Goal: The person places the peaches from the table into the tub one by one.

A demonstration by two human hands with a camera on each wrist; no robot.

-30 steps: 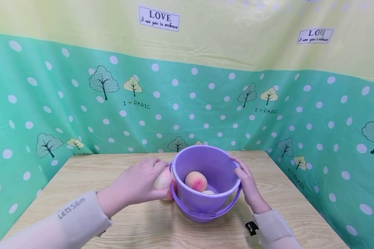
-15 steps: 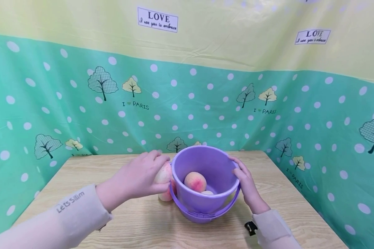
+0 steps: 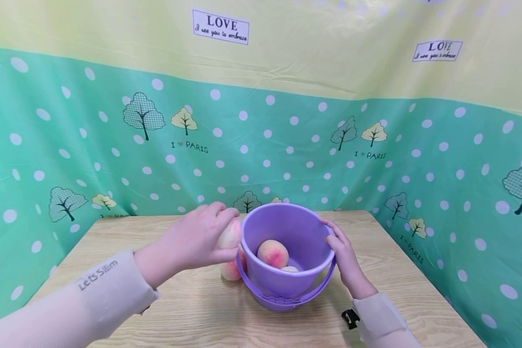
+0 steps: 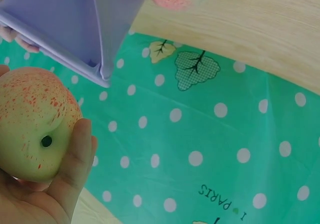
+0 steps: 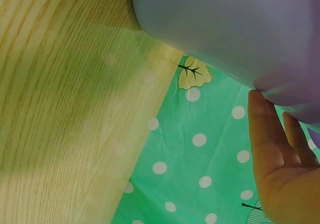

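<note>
My left hand [image 3: 195, 237] grips a pale peach with red speckles [image 3: 231, 234] at the left rim of a purple bucket [image 3: 282, 290]. In the left wrist view, a small dark hole shows in this peach [image 4: 30, 108]. Just below the hand, another peach [image 3: 230, 270] sits on the table against the bucket's left side. Inside the bucket lie a peach with a pink blush [image 3: 272, 253] and a second one [image 3: 289, 268], mostly hidden by the near wall. My right hand [image 3: 347, 261] holds the bucket's right rim, its fingers against the outer wall in the right wrist view.
The bucket's handle [image 3: 282, 302] hangs down at the front. A small black object [image 3: 350, 319] is by the right sleeve. Green and yellow printed cloth [image 3: 226, 145] closes off the back and sides of the wooden table [image 3: 191, 314].
My left hand has lifted the peach from low beside the bucket to about rim height, uncovering more of the peach beneath. The right hand and bucket have stayed in place.
</note>
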